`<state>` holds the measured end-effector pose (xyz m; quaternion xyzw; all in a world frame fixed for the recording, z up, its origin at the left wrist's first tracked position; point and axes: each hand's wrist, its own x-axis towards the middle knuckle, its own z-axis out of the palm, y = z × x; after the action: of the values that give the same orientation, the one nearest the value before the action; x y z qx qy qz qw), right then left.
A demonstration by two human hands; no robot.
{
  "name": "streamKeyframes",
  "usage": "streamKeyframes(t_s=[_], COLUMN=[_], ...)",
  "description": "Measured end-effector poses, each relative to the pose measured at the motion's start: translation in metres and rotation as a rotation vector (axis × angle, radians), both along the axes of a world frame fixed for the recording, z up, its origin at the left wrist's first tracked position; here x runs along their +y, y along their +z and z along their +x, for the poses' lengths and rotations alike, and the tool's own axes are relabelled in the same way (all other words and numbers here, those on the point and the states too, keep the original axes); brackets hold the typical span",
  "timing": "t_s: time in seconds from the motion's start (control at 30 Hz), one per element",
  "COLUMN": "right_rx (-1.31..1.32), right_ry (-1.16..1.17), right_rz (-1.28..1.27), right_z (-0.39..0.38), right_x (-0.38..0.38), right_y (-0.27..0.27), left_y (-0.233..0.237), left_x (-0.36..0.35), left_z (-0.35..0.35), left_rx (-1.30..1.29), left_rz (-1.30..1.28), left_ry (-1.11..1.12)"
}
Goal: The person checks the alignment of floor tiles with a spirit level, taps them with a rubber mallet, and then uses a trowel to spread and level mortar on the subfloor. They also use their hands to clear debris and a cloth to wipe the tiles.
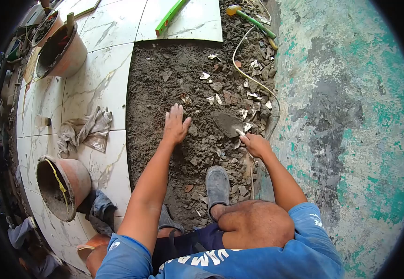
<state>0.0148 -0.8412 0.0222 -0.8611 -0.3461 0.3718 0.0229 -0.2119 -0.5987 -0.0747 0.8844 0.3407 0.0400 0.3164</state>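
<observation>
My right hand (257,145) is wrapped round the handle of a trowel (226,123), whose mortar-coated blade points left over the rubble. Fingers stretched out, my left hand (176,124) reaches over the grey mortar bed (151,93) and holds nothing. Broken tile pieces (205,76) and lumps of stone lie scattered in the bed, mostly along its right side. My grey shoe (218,186) stands on the rubble just below the trowel.
White veined tiles (109,69) border the bed at left and top. On them are mortar buckets (74,51), a crumpled rag (86,132) and a green level (170,17). A mallet (251,21) and a pale cable (239,69) lie beside the peeling wall (351,116).
</observation>
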Motion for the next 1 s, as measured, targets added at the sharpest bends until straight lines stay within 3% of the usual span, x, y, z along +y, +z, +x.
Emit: streamKeyframes(t_s=[0.03,0.27,0.43,0.5,0.53,0.7,0.77,0.8,0.87,0.9,0.97,1.0], right_rx=[-0.181,-0.251,-0.202,-0.047,0.058,0.112,0.123,0.186,0.159,0.039,0.205,0.235], right_ry=[0.092,0.417,0.343,0.323,0.330,0.513,0.413,0.208,0.188,0.350,0.025,0.206], right_rz=[-0.068,-0.092,-0.131,-0.274,-0.213,-0.290,0.029,-0.051,0.096,0.017,0.063,-0.040], right_z=[0.002,0.075,0.086,0.076,0.067,0.064,0.085,0.089,0.117,0.130,0.106,0.104], right_x=[0.000,0.104,0.160,0.160,0.148,0.152,0.173,0.195,0.234,0.259,0.262,0.263], right_y=[-0.002,-0.004,-0.028,-0.035,-0.044,0.014,0.024,0.035,0.017,-0.004,-0.033,-0.040], left_y=[-0.006,0.009,0.019,0.024,0.028,0.036,0.035,0.034,0.033,0.032,0.030,0.030], left_x=[-0.007,-0.062,-0.062,-0.050,-0.042,-0.008,-0.005,-0.006,-0.013,-0.016,-0.020,-0.021], left_z=[0.001,-0.017,-0.020,-0.022,-0.025,-0.049,-0.062,-0.067,-0.075,-0.079,-0.082,-0.085], left_rx=[-0.037,-0.097,-0.126,-0.131,-0.143,-0.112,-0.057,-0.041,-0.009,0.010,0.023,0.030], left_rz=[0.063,-0.052,-0.004,0.098,0.098,0.153,0.157,0.149,0.142,0.131,0.125,0.120], left_ry=[-0.042,-0.322,-0.261,-0.167,-0.116,0.002,0.045,0.060,0.068,0.073,0.080,0.100])
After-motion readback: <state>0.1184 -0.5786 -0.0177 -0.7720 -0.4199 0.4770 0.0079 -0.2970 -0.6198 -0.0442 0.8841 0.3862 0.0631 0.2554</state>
